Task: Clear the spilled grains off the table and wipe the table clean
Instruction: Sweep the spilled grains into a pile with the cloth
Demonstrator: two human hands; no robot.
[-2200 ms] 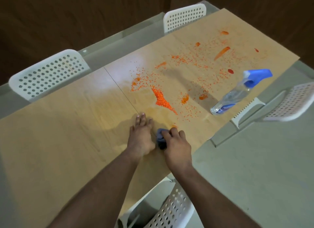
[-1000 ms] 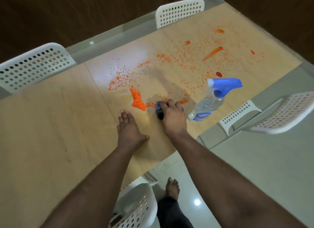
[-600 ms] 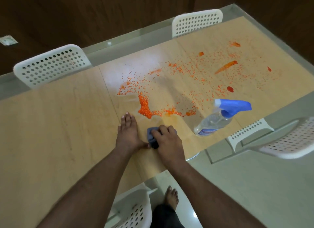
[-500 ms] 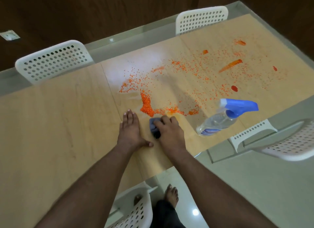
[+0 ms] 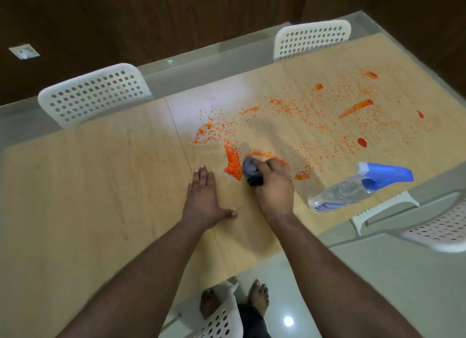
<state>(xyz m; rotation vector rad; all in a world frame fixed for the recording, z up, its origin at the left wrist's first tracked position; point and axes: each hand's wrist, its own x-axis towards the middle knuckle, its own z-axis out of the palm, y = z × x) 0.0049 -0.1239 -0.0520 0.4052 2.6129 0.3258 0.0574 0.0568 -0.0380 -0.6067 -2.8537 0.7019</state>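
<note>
Wooden table [image 5: 100,186] fills my view; centre frame, my left hand [image 5: 203,199] lies flat, fingers together, while my right hand [image 5: 273,186] grips a grey cloth [image 5: 249,170] against the orange grains [image 5: 232,161].

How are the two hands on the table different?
The left hand lies flat with straight fingers and holds nothing; the right hand curls around a blue-grey cloth. The left hand rests on bare wood, while the right hand is up against the orange grains. Both are on the table.

You see white perforated chairs [image 5: 95,93] along the far side, another chair [image 5: 312,39] beyond, and glossy floor tiles [image 5: 378,274].
</note>
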